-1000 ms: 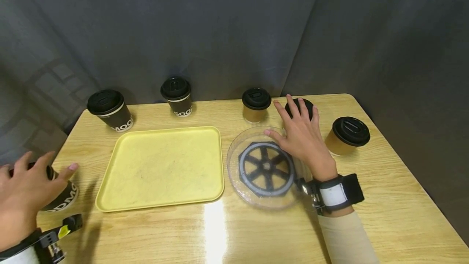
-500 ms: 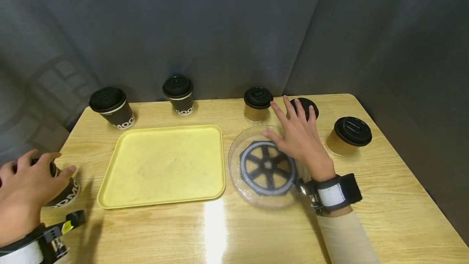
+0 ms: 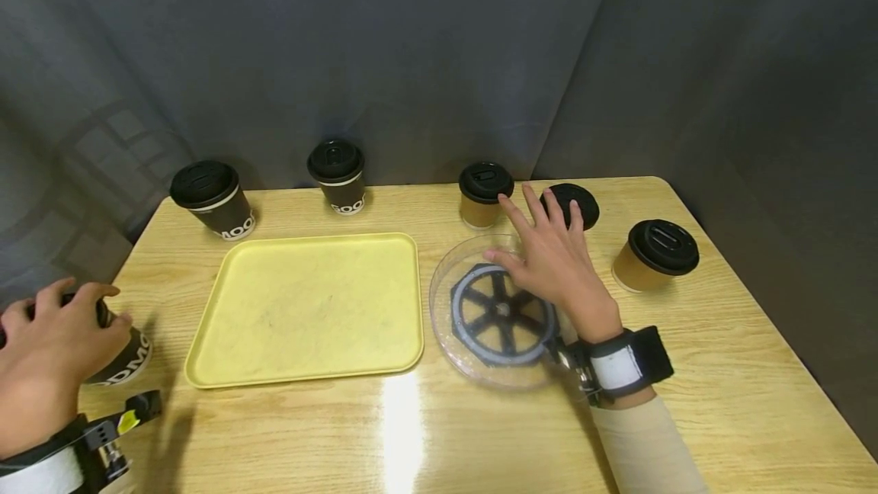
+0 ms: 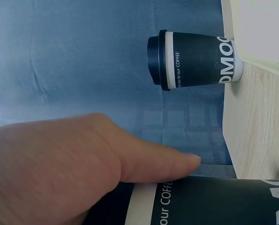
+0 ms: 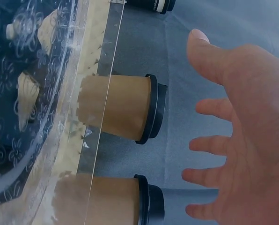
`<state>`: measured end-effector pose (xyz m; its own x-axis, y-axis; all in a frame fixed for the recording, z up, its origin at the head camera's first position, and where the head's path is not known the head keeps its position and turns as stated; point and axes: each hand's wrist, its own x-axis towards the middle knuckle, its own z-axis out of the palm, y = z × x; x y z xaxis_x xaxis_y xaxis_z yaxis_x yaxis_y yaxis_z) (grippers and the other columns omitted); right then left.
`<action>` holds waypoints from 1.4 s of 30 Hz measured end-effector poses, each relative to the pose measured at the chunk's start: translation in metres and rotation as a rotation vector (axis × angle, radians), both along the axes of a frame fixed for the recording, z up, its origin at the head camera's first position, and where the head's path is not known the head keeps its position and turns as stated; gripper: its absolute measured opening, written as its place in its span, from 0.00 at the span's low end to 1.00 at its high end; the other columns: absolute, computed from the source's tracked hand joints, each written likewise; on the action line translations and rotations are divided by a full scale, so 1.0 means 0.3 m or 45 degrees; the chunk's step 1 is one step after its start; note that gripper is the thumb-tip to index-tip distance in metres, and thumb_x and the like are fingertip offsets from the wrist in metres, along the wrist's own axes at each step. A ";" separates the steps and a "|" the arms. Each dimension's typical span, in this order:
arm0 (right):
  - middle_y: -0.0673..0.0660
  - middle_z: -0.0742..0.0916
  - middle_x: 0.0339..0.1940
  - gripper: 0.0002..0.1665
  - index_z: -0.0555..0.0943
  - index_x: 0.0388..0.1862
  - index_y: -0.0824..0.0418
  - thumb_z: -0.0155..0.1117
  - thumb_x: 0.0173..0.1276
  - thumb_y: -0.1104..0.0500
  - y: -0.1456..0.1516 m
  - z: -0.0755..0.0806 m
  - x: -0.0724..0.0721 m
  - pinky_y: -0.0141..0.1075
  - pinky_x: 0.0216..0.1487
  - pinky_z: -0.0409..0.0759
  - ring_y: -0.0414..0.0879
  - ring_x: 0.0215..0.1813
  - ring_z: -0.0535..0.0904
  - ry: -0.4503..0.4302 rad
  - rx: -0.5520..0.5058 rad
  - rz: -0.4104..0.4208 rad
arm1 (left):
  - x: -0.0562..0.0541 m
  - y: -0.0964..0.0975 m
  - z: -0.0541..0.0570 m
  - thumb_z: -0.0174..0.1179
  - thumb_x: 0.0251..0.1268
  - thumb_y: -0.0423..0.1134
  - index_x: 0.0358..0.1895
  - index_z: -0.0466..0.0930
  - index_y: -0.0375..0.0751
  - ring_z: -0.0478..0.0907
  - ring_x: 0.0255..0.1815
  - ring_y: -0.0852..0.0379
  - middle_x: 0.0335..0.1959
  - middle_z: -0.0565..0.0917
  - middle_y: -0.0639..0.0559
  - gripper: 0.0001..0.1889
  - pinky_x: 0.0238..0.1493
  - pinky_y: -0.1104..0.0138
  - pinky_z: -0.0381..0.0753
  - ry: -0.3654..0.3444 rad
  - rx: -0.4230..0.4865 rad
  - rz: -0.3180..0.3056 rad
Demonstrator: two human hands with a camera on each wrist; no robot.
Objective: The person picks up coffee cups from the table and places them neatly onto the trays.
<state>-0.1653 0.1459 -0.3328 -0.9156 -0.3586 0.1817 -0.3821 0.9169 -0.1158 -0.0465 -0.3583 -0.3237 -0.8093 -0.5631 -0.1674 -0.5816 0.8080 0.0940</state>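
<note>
My left hand (image 3: 58,357) is at a black paper coffee cup (image 3: 126,364) with white lettering, at the table's left edge. Its fingers curve over the lid and the thumb lies along the cup's side; the lid is mostly hidden. My right hand (image 3: 559,261) hovers, fingers spread, above a round clear plastic dish (image 3: 439,326) showing a dark spoked wheel shape. Beyond its fingertips, a cup with a black lid (image 3: 583,208) is partly hidden. In the right wrist view the hand is apart from two brown cups, including the upper brown cup (image 5: 125,105).
A yellow tray (image 3: 309,311) lies left of the dish. Two black cups stand behind it: the left black cup (image 3: 229,216) and another black cup (image 3: 345,193). A brown cup (image 3: 478,212) stands at the back; another brown cup (image 3: 638,269) stands at right. Dark curtain (image 3: 411,59) hangs behind.
My left thumb and index finger have drawn closer around the black cup. My right hand has shifted slightly left, uncovering more of the lid behind it. The cups stay in place.
</note>
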 end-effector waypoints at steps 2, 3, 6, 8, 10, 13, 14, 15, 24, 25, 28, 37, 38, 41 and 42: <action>0.64 0.54 0.81 0.50 0.53 0.79 0.46 0.58 0.64 0.30 -0.002 0.000 0.001 0.72 0.72 0.43 0.68 0.79 0.46 -0.003 -0.004 0.002 | 0.000 0.001 0.002 0.45 0.70 0.38 0.66 0.55 0.29 0.32 0.73 0.21 0.72 0.39 0.23 0.25 0.67 0.28 0.47 -0.002 -0.005 -0.004; 0.64 0.54 0.81 0.50 0.53 0.79 0.46 0.58 0.64 0.30 -0.004 -0.001 0.002 0.72 0.72 0.42 0.68 0.79 0.46 -0.006 -0.008 0.003 | 0.000 0.002 0.003 0.45 0.70 0.38 0.66 0.55 0.29 0.32 0.73 0.21 0.72 0.40 0.23 0.25 0.67 0.28 0.48 -0.003 -0.007 -0.004; 0.63 0.54 0.81 0.50 0.54 0.79 0.45 0.58 0.64 0.30 -0.009 -0.003 0.003 0.71 0.72 0.42 0.68 0.80 0.46 -0.016 -0.019 0.008 | 0.001 0.003 0.005 0.45 0.70 0.37 0.66 0.55 0.29 0.33 0.73 0.20 0.71 0.41 0.22 0.25 0.66 0.28 0.48 -0.004 -0.012 -0.008; 0.63 0.55 0.81 0.50 0.54 0.79 0.45 0.58 0.64 0.30 -0.013 -0.004 0.003 0.71 0.72 0.42 0.68 0.80 0.46 -0.021 -0.022 0.014 | 0.001 0.005 0.007 0.45 0.70 0.37 0.66 0.55 0.29 0.33 0.73 0.20 0.71 0.41 0.22 0.25 0.66 0.28 0.48 0.001 -0.011 -0.006; 0.64 0.55 0.80 0.50 0.54 0.79 0.46 0.58 0.64 0.31 -0.017 -0.007 0.003 0.71 0.72 0.42 0.68 0.79 0.46 -0.023 -0.029 0.025 | 0.002 0.007 0.008 0.45 0.70 0.37 0.66 0.55 0.29 0.33 0.73 0.20 0.71 0.41 0.22 0.25 0.66 0.28 0.48 0.002 -0.009 -0.005; 0.64 0.55 0.80 0.49 0.54 0.79 0.46 0.58 0.65 0.31 -0.024 -0.009 0.003 0.71 0.72 0.43 0.68 0.79 0.47 -0.021 -0.038 0.048 | 0.003 0.009 0.011 0.45 0.70 0.37 0.66 0.55 0.29 0.33 0.73 0.20 0.71 0.41 0.22 0.25 0.66 0.28 0.48 0.000 -0.008 -0.006; 0.63 0.55 0.80 0.49 0.54 0.79 0.46 0.58 0.65 0.31 -0.026 -0.010 0.005 0.71 0.72 0.43 0.68 0.79 0.48 -0.021 -0.040 0.055 | 0.003 0.010 0.011 0.45 0.70 0.37 0.66 0.55 0.29 0.33 0.73 0.20 0.71 0.41 0.22 0.25 0.66 0.28 0.49 -0.002 -0.009 -0.005; 0.64 0.56 0.80 0.49 0.54 0.79 0.46 0.58 0.65 0.31 -0.028 -0.011 0.006 0.71 0.72 0.43 0.68 0.79 0.48 -0.021 -0.044 0.063 | 0.003 0.009 0.012 0.45 0.70 0.37 0.66 0.55 0.29 0.33 0.72 0.20 0.71 0.42 0.22 0.25 0.66 0.28 0.49 -0.005 -0.012 -0.005; 0.63 0.57 0.80 0.49 0.54 0.79 0.46 0.57 0.65 0.30 -0.049 -0.011 0.019 0.69 0.74 0.44 0.67 0.79 0.48 -0.031 -0.035 0.089 | 0.001 -0.013 -0.007 0.46 0.68 0.38 0.65 0.57 0.29 0.36 0.70 0.17 0.67 0.44 0.19 0.25 0.63 0.26 0.51 -0.027 -0.032 -0.033; 0.63 0.57 0.80 0.49 0.54 0.79 0.46 0.57 0.65 0.30 -0.051 -0.012 0.020 0.69 0.74 0.44 0.67 0.79 0.49 -0.028 -0.035 0.091 | 0.000 -0.016 -0.009 0.46 0.68 0.38 0.64 0.57 0.29 0.36 0.70 0.17 0.67 0.44 0.19 0.25 0.63 0.26 0.51 -0.024 -0.034 -0.030; 0.62 0.57 0.80 0.48 0.55 0.79 0.46 0.57 0.65 0.31 -0.058 -0.011 0.024 0.68 0.74 0.44 0.67 0.79 0.49 -0.024 -0.037 0.098 | -0.001 -0.023 -0.014 0.46 0.68 0.38 0.63 0.58 0.29 0.36 0.70 0.17 0.67 0.45 0.19 0.24 0.63 0.26 0.51 -0.017 -0.038 -0.028; 0.60 0.56 0.81 0.48 0.56 0.78 0.45 0.56 0.65 0.29 -0.076 -0.017 0.035 0.68 0.75 0.44 0.65 0.80 0.50 -0.026 -0.035 0.130 | -0.001 -0.019 -0.008 0.46 0.66 0.37 0.61 0.59 0.28 0.39 0.68 0.16 0.66 0.46 0.19 0.23 0.60 0.25 0.53 -0.014 -0.035 -0.028; 0.60 0.56 0.81 0.48 0.56 0.78 0.45 0.56 0.65 0.29 -0.078 -0.018 0.036 0.68 0.75 0.44 0.65 0.79 0.50 -0.027 -0.039 0.136 | 0.000 -0.019 -0.008 0.46 0.66 0.37 0.60 0.60 0.28 0.40 0.68 0.16 0.66 0.46 0.19 0.23 0.60 0.25 0.54 -0.012 -0.038 -0.035; 0.61 0.56 0.80 0.48 0.55 0.78 0.45 0.57 0.65 0.30 -0.086 -0.021 0.039 0.68 0.75 0.43 0.66 0.79 0.50 -0.027 -0.047 0.155 | -0.002 -0.017 -0.006 0.46 0.66 0.37 0.60 0.60 0.28 0.40 0.67 0.16 0.66 0.46 0.19 0.22 0.59 0.25 0.55 -0.021 -0.032 -0.026; 0.61 0.57 0.80 0.48 0.56 0.78 0.46 0.57 0.65 0.30 -0.089 -0.022 0.040 0.68 0.74 0.44 0.66 0.79 0.51 -0.022 -0.047 0.162 | -0.003 -0.017 -0.006 0.46 0.66 0.37 0.60 0.60 0.28 0.40 0.67 0.16 0.65 0.46 0.19 0.22 0.59 0.25 0.55 -0.023 -0.031 -0.025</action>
<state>-0.1534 0.1190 -0.3394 -0.8663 -0.4652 0.1817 -0.4925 0.8562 -0.1561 -0.0474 -0.3633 -0.3254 -0.8170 -0.5513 -0.1688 -0.5672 0.8211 0.0637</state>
